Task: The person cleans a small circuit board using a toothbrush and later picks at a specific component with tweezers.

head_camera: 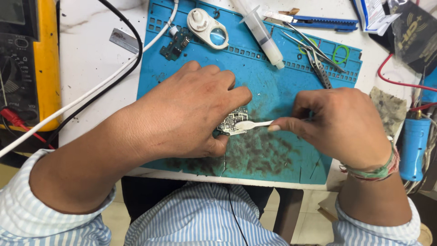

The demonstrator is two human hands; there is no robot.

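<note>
My left hand presses a small circuit board onto a blue work mat, gripping it between thumb and forefinger. Most of the board is hidden under that hand. My right hand pinches the handle of a white brush, whose head rests on the board's right edge. Dark grime stains the mat around and below the board.
A syringe, tweezers, a white magnifier, a small green board and a blue-handled tool lie on the mat's far side. A yellow multimeter stands left, with cables beside it. A blue cylinder stands right.
</note>
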